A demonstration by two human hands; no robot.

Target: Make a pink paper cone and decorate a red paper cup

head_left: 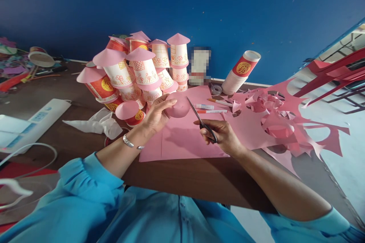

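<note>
My left hand [156,115] pinches a pink paper circle [178,107] up off the pink sheet [182,140] so the blades can reach it; my right hand [225,136], fingers closed through the scissors [201,120], points them at its edge

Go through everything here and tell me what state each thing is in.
Left hand: holding pink disc.
Right hand: gripping scissors, blades open.
Cup pile: capped with pink cones.
Cup stack: nested, lying on its side.
Pink sheet: cut up, holes showing.
</note>
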